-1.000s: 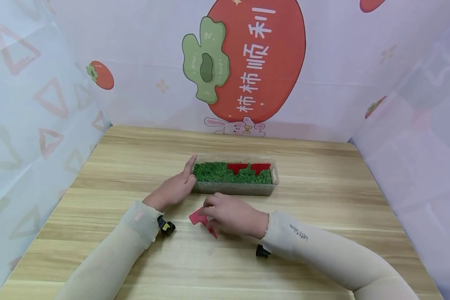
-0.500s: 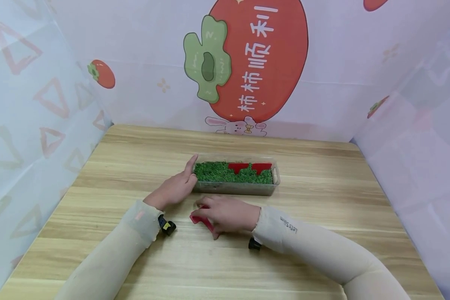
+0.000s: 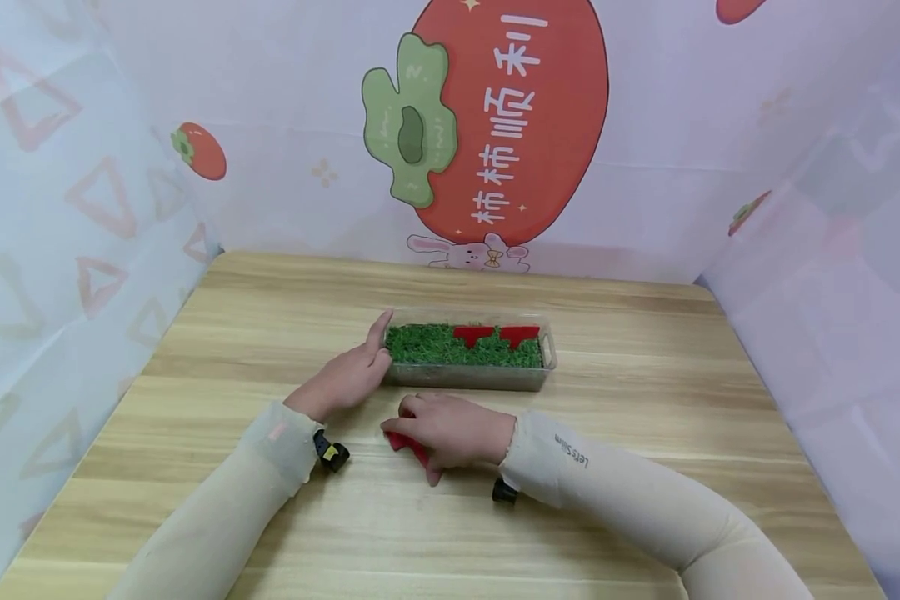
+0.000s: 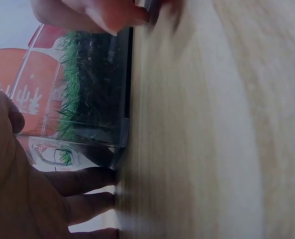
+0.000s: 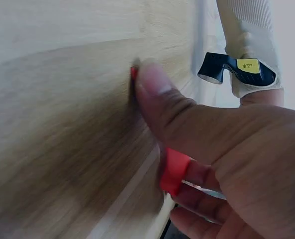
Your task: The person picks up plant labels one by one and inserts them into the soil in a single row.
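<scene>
My right hand (image 3: 453,427) grips a red T-shaped plant label (image 5: 174,172) low over the table, in front of the planter. The thumb lies along the label's pointed end and the fingers reach its wide head, covering much of it. My left hand (image 3: 348,375) rests against the left end of a clear plastic box (image 3: 465,379) filled with green artificial grass (image 3: 423,343). In the left wrist view its fingers (image 4: 85,206) are straight, tips by the box's bottom corner. Two red labels, a middle one (image 3: 473,333) and a right one (image 3: 520,333), stand in the grass.
The wooden table (image 3: 630,392) reaches back to a patterned cloth wall (image 3: 285,108), with more cloth on both sides. Both forearms wear pale sleeves, with a black wrist camera (image 3: 332,454) on the left and another camera (image 3: 504,492) on the right.
My right hand has shifted slightly left and its fingers have closed over the red plant label, turning it so less of its face shows. The left hand and the box stay in place.
</scene>
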`<state>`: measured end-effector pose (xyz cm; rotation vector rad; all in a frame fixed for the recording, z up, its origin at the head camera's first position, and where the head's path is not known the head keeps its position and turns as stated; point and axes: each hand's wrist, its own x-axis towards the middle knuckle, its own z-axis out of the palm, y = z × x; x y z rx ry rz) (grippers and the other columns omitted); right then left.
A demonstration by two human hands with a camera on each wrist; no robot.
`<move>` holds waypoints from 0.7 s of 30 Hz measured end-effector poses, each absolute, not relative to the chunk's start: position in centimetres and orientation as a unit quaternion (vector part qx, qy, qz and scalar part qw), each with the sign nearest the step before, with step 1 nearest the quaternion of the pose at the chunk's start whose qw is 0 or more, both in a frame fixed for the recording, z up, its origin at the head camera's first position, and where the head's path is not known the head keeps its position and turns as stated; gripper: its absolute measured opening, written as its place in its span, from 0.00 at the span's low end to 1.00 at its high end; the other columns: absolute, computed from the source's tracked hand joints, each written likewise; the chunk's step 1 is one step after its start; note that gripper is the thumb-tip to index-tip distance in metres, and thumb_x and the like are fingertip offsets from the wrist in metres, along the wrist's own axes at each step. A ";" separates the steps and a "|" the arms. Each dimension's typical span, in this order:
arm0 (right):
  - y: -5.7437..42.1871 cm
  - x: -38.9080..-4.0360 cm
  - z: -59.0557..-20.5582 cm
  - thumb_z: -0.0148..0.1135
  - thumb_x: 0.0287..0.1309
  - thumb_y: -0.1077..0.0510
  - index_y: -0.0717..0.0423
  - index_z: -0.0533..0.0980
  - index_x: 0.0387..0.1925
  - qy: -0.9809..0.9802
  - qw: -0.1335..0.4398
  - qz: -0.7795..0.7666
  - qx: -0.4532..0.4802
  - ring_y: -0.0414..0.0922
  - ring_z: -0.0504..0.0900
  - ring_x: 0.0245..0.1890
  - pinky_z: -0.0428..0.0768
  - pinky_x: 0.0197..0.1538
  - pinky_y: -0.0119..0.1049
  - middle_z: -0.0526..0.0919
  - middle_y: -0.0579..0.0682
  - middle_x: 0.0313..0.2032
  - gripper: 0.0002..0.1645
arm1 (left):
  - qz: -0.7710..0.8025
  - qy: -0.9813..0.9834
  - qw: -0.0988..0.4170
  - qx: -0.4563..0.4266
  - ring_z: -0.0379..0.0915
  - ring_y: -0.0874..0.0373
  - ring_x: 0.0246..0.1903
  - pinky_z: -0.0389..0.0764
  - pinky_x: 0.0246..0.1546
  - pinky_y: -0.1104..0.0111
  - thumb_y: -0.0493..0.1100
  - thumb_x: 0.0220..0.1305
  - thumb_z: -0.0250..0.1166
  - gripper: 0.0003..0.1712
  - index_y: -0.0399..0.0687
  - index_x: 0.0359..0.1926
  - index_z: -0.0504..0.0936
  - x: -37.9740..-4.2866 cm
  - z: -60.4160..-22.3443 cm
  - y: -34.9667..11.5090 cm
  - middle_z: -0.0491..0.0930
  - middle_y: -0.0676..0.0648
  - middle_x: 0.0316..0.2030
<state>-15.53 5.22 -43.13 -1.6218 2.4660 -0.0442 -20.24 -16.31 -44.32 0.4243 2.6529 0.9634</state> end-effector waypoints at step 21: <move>7.3 -15.8 -39.7 0.70 0.57 0.65 0.46 0.81 0.49 0.854 -0.011 -0.115 -0.508 0.38 0.79 0.45 0.79 0.53 0.29 0.81 0.41 0.43 0.19 | 0.341 0.917 0.155 0.137 0.81 0.44 0.42 0.74 0.46 0.53 0.56 0.79 0.32 0.36 0.76 0.77 0.22 -19.9 -44.0 -16.2 0.53 0.38 0.77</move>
